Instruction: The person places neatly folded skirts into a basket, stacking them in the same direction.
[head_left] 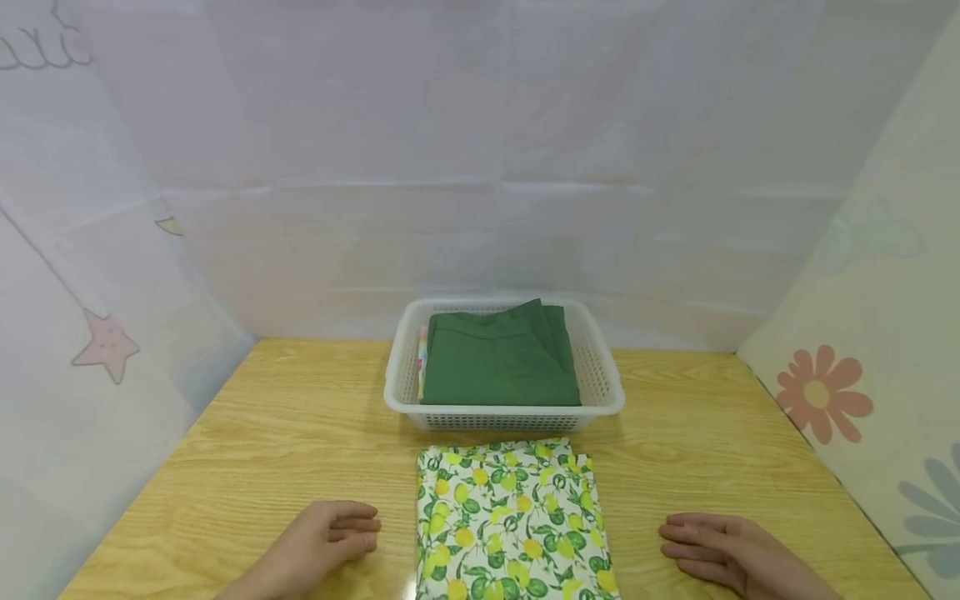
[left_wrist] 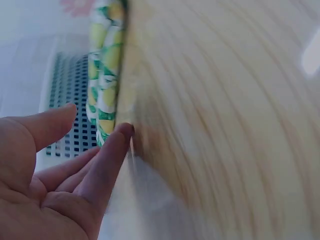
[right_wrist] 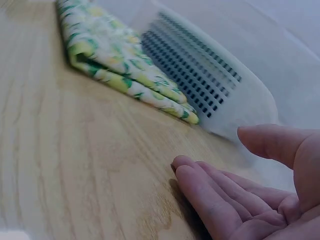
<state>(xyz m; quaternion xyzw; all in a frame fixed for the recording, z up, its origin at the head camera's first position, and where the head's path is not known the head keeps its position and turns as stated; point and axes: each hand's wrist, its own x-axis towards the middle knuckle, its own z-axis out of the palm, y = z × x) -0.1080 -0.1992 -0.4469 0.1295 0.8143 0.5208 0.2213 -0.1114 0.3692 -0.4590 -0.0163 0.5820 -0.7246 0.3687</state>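
A folded cloth with a lemon and leaf print lies flat on the table, in front of the basket. To its left is my left hand, apart from the cloth, its fingers extended and holding nothing. On the other side my right hand is held low by the tabletop, fingers loosely extended, with a gap to the cloth. The right wrist view shows the stacked layers along the edge of the lemon-print cloth. In the left wrist view that cloth appears edge-on beyond the fingertips.
Behind the cloth stands a white perforated plastic basket. It holds a folded dark green garment and, at its left, a multicoloured cloth edge. The wooden table is enclosed by pale sheets at the back and sides.
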